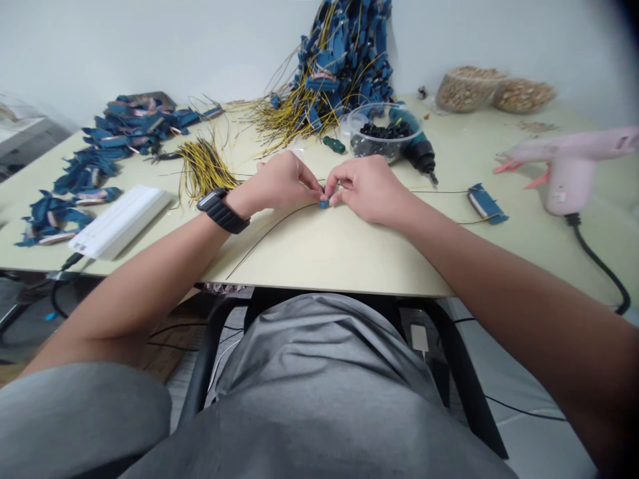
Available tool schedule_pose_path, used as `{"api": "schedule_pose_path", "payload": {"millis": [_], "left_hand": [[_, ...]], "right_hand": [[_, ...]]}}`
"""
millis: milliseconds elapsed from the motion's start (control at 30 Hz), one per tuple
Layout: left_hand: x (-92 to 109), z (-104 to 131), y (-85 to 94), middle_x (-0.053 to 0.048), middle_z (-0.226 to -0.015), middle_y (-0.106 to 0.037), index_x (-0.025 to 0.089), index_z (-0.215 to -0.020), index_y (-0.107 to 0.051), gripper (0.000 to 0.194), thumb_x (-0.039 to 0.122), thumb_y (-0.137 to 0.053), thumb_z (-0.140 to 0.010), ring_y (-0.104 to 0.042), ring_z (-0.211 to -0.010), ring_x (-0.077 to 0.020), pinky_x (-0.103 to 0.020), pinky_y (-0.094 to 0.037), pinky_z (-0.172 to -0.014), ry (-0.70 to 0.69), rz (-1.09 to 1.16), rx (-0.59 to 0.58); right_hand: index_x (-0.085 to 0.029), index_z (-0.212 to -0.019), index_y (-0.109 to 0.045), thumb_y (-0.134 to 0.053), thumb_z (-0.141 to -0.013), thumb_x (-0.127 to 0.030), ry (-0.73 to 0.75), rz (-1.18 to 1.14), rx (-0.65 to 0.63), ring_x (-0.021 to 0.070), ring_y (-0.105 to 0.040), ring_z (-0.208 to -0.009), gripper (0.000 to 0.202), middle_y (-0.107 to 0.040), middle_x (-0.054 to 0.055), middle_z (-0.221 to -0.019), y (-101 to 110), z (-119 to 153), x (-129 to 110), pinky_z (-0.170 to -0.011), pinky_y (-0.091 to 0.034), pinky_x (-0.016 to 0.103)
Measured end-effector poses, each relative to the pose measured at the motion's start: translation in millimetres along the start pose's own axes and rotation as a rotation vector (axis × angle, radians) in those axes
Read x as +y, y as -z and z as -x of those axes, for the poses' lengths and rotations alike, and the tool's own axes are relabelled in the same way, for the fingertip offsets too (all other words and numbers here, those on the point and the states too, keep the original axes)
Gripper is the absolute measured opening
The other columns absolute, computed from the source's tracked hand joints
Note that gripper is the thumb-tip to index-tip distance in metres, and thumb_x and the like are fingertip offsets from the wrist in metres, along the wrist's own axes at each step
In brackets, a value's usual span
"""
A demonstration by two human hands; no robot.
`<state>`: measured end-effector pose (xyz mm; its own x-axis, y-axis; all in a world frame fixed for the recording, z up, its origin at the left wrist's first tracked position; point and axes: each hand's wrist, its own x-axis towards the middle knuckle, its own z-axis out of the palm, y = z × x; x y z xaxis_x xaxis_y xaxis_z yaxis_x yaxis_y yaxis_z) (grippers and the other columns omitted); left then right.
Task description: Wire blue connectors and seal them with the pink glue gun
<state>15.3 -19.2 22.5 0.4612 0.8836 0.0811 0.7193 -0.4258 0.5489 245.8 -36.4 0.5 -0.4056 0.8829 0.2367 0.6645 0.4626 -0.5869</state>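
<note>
My left hand (pixel 283 182) and my right hand (pixel 367 187) meet over the middle of the table, fingertips pinched together around a small blue part (pixel 324 203). Both hands grip it or the wires at it; the fingers hide the exact contact. A thin dark wire (pixel 269 230) curves from the part toward the table's front edge. To the right of my right hand, two thin wires lead to a blue-wrapped block (pixel 486 203) lying flat. A bundle of yellow and black wires (pixel 207 165) rests left of my left hand.
Behind the hands are a clear tub (pixel 384 148) of black pieces, a power driver (pixel 420 154) and a heap of blue wired blocks (pixel 344 66). More blocks (pixel 114 143) and a white box (pixel 120 223) lie left. A pink glue gun (pixel 572 173) stands right.
</note>
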Motion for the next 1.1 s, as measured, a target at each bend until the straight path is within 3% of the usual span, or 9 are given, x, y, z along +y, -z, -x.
{"api": "schedule_pose_path", "payload": {"millis": [100,267,433,600,767,1100], "left_hand": [[11.0,1.9,0.5,-0.003,-0.075,-0.079,0.019,-0.092,-0.098,0.025,0.041,-0.089,-0.085,-0.048,-0.073,-0.016,-0.04,-0.044,-0.085,0.11,-0.055,0.007],[11.3,0.4,0.0,-0.001,-0.064,-0.071,0.021,-0.087,-0.097,0.018,0.036,-0.094,-0.079,-0.051,-0.071,-0.0163,-0.037,-0.038,-0.078,0.108,-0.038,0.034],[9.0,-1.0,1.6,0.0,-0.063,-0.069,0.018,-0.091,-0.1,0.018,0.033,-0.092,-0.084,-0.043,-0.065,-0.0134,-0.037,-0.035,-0.072,0.117,-0.013,0.004],[-2.8,-5.3,0.5,-0.003,-0.07,-0.079,0.017,-0.089,-0.099,0.016,0.031,-0.096,-0.082,-0.052,-0.066,-0.0141,-0.035,-0.039,-0.07,0.033,0.083,-0.002],[-8.9,-7.5,0.3,-0.006,-0.08,-0.088,0.018,-0.094,-0.101,0.02,0.034,-0.095,-0.084,-0.061,-0.071,-0.016,-0.034,-0.045,-0.072,0.038,0.075,-0.013],[-14.4,-7.8,0.1,-0.005,-0.087,-0.091,0.022,-0.095,-0.101,0.024,0.043,-0.096,-0.084,-0.068,-0.077,-0.0179,-0.034,-0.051,-0.078,-0.001,0.073,-0.023]], "right_hand": [[-0.024,-0.087,-0.089,-0.092,-0.087,-0.003,-0.01,-0.01,-0.001,0.022,-0.06,-0.078,0.021,-0.064,-0.001,-0.077,0.6,-0.5,-0.5,-0.083,-0.044,0.04],[-0.024,-0.086,-0.087,-0.09,-0.087,-0.002,-0.009,-0.003,-0.009,0.0246,-0.067,-0.084,0.022,-0.07,0.001,-0.081,0.2,-1.9,-2.0,-0.085,-0.045,0.041],[-0.022,-0.086,-0.086,-0.087,-0.086,0.002,-0.017,-0.019,-0.014,0.023,-0.064,-0.081,0.025,-0.067,0.001,-0.079,-0.1,-2.4,-3.5,-0.084,-0.044,0.041],[-0.024,-0.092,-0.091,-0.092,-0.089,-0.005,-0.036,-0.013,-0.02,0.0193,-0.055,-0.074,0.019,-0.057,-0.003,-0.072,4.8,-1.2,-3.0,-0.081,-0.041,0.04],[-0.023,-0.099,-0.097,-0.097,-0.09,-0.007,-0.075,0.015,-0.051,0.0168,-0.042,-0.069,0.019,-0.05,-0.005,-0.067,12.6,-0.2,-5.8,-0.077,-0.035,0.04],[-0.023,-0.097,-0.097,-0.097,-0.092,-0.012,-0.064,0.024,-0.024,0.0163,-0.04,-0.067,0.012,-0.047,-0.006,-0.064,10.0,-2.9,-3.1,-0.076,-0.032,0.04]]}}
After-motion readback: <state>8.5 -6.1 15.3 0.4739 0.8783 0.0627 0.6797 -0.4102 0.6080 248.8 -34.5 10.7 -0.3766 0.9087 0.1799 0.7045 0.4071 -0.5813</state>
